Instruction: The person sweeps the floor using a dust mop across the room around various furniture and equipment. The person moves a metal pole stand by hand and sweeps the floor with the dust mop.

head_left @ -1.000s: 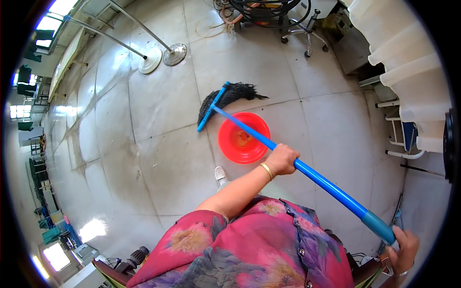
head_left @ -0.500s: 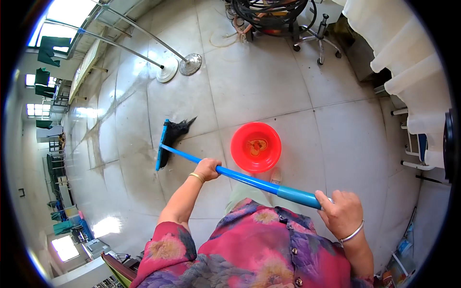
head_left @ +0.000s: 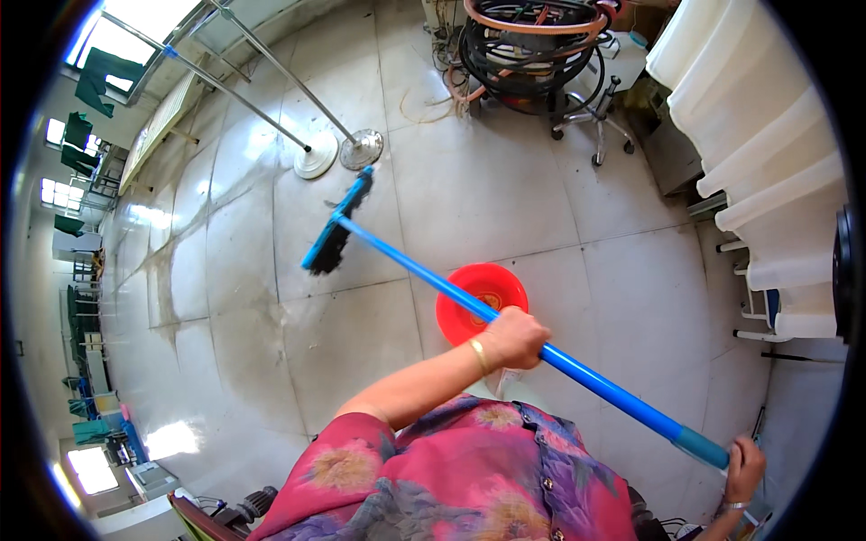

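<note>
A broom [head_left: 406, 263] with a long blue handle slants across my front, from the far left down to the near right. Its narrow blue head [head_left: 337, 220], with dark bristles, is out over the floor tiles. My left hand [head_left: 517, 337] is closed round the middle of the handle, in front of a red plastic basin [head_left: 448, 326]. At the teal grip near the handle's end, my right hand [head_left: 745, 469] is closed, low on the right. The basin stands on the floor just ahead of my feet, with a yellowish pattern on its bottom, partly hidden by the handle.
Two metal stands with round bases [head_left: 316, 157] rise at the far left. Coiled black hoses [head_left: 532, 63] and a wheeled chair base [head_left: 594, 126] stand at the back. A white curtain [head_left: 753, 162] hangs on the right. Dark stains mark the floor tiles [head_left: 244, 352].
The broom head has swung away from me and slightly right, its bristles no longer trailing to the right. Both hands have moved right, the right one also lower and nearer the edge.
</note>
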